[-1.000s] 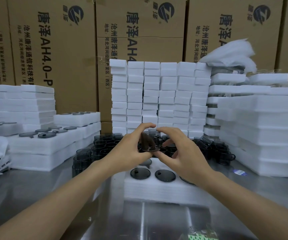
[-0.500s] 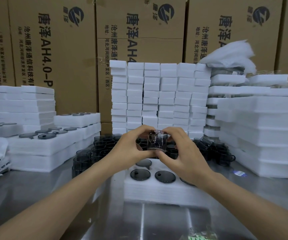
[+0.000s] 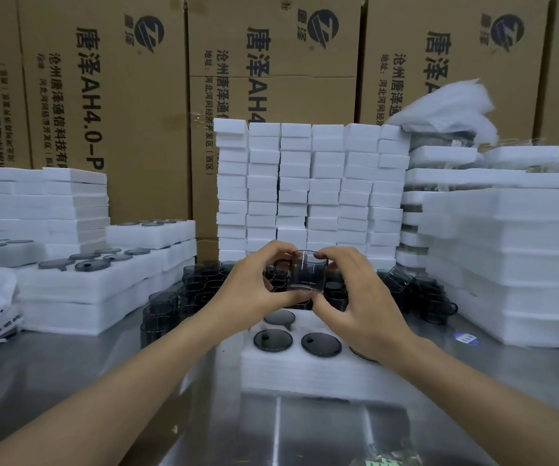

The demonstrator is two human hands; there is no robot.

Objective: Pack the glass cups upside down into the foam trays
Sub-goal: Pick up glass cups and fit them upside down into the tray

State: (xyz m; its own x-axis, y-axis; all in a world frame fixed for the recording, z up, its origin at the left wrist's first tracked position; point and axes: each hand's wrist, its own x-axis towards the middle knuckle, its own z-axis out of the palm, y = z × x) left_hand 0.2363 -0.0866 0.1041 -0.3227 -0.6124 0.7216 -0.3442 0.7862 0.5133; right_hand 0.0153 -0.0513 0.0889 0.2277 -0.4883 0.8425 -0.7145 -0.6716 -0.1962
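Note:
A smoky grey glass cup [image 3: 306, 272] with a handle on its left is held in the air above the table's middle. My left hand [image 3: 249, 290] pinches it from the left and my right hand [image 3: 352, 297] from the right, thumbs under it and fingers over the top. Below the hands lies a white foam tray [image 3: 305, 371] with round holes. Three cup bottoms [image 3: 273, 340] show in its holes, and my right hand hides part of the tray. Behind the hands stands a cluster of loose grey cups [image 3: 200, 287].
Filled foam trays [image 3: 96, 280] are stacked at the left, plain foam sheets [image 3: 513, 257] at the right, and foam blocks [image 3: 308, 186] at the back in front of cardboard boxes [image 3: 136, 95]. More cups [image 3: 419, 290] stand at the right. The steel table [image 3: 69, 371] shows in front.
The cup has turned in my fingers from lying end-on to standing nearly level with its side toward me. Both hands stayed in place above the tray.

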